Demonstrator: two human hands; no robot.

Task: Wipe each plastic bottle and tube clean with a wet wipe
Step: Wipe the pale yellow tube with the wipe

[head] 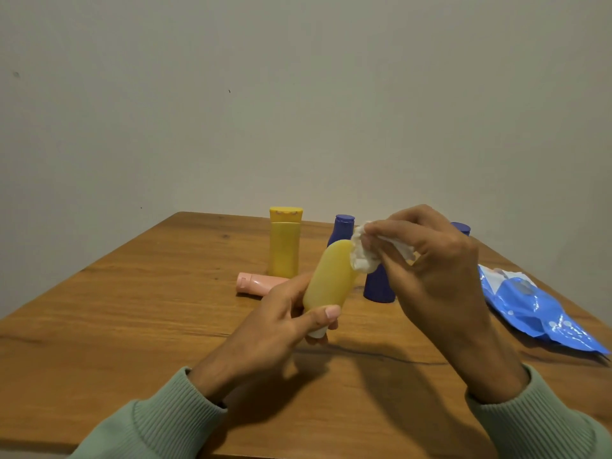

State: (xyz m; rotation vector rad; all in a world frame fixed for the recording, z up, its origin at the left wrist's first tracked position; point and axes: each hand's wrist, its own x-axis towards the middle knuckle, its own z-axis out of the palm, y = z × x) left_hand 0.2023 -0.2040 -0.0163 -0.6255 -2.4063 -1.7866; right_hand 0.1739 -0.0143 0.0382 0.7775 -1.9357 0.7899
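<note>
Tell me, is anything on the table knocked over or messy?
Only the pink tube looks tipped: it lies on its side beside the upright yellow bottle, while the purple bottle stands too. The blue wipes pack on the right is crumpled. Nothing looks spilled.

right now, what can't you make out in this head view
Head view, far purple bottle: only the cap shows past the right hand.
Head view, near purple bottle: middle behind the wet wipe and right hand.
Head view, pink tube: one end behind the left hand.
Head view, pale yellow tube: left hand covers most of its cap.
Head view, blue wipes pack: print too blurred to read.
</note>
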